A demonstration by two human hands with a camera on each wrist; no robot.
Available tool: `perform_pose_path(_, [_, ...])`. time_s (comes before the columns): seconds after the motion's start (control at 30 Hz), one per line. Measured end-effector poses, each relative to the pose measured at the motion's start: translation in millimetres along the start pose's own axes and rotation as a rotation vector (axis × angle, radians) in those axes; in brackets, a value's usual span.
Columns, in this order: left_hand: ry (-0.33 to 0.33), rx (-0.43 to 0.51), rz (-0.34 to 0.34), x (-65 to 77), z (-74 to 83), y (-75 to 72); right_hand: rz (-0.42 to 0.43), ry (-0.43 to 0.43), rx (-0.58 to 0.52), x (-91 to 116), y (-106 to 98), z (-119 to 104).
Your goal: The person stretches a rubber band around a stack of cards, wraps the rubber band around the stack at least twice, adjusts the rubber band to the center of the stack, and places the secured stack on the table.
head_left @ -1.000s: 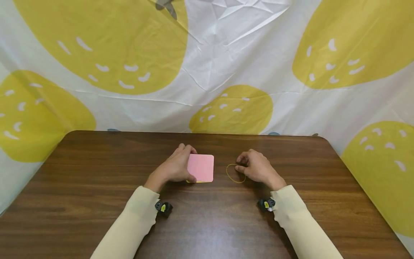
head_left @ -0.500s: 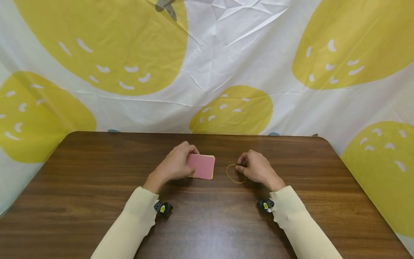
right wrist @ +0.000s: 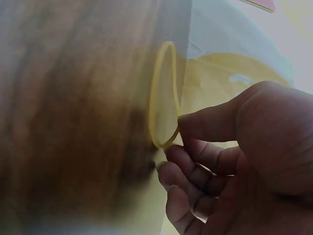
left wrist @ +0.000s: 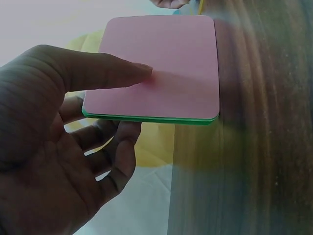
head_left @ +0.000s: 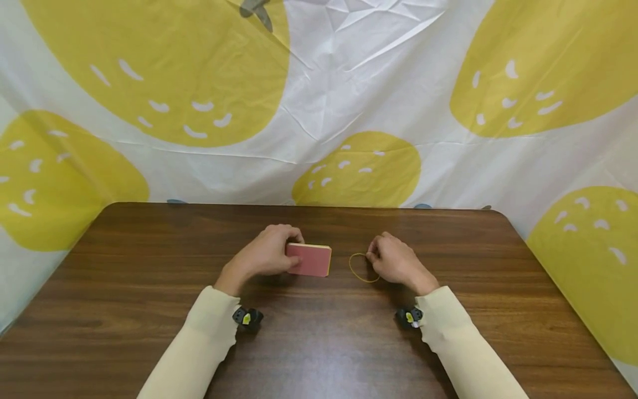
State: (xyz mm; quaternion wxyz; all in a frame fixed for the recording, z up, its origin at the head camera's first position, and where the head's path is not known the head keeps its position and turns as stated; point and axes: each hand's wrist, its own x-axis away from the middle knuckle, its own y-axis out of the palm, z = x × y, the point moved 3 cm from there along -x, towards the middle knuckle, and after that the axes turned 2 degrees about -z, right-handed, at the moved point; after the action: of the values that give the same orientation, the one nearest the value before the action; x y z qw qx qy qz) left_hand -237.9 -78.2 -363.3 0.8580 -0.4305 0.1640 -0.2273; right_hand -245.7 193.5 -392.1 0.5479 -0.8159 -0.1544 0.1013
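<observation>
My left hand [head_left: 266,252] grips a stack of square pink cards [head_left: 310,260] with rounded corners, tilted up so its pink face points toward me. In the left wrist view the thumb presses flat on the pink card face [left wrist: 171,44], the fingers lie behind, and green edges [left wrist: 151,119] show along one side of the stack. To its right, my right hand [head_left: 396,259] pinches a thin yellow rubber band [head_left: 351,266] between thumb and forefinger. That band hangs as a slack loop in the right wrist view, its lower end at the fingertips [right wrist: 182,122].
Both hands are over a brown wood-grain table [head_left: 319,343]. Behind its far edge hangs a white cloth [head_left: 224,172] printed with large yellow fruit shapes. Each wrist carries a small black camera, such as the left one [head_left: 247,317].
The left hand has tipped the card stack upright, so its face looks shorter and its top edge shows. The right hand has closed its fingertips a little more on the rubber band.
</observation>
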Motion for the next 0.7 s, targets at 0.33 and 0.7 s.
perform_pose_path(0.33, [0.005, -0.003, 0.025, -2.1, 1.7, 3.4, -0.018, 0.022, -0.191, 0.7, -6.1, -0.5])
perform_pose_path(0.7, [-0.019, 0.01, -0.01, 0.7, -3.6, -2.7, -0.096, 0.029, -0.184, 1.3, -8.4, 0.7])
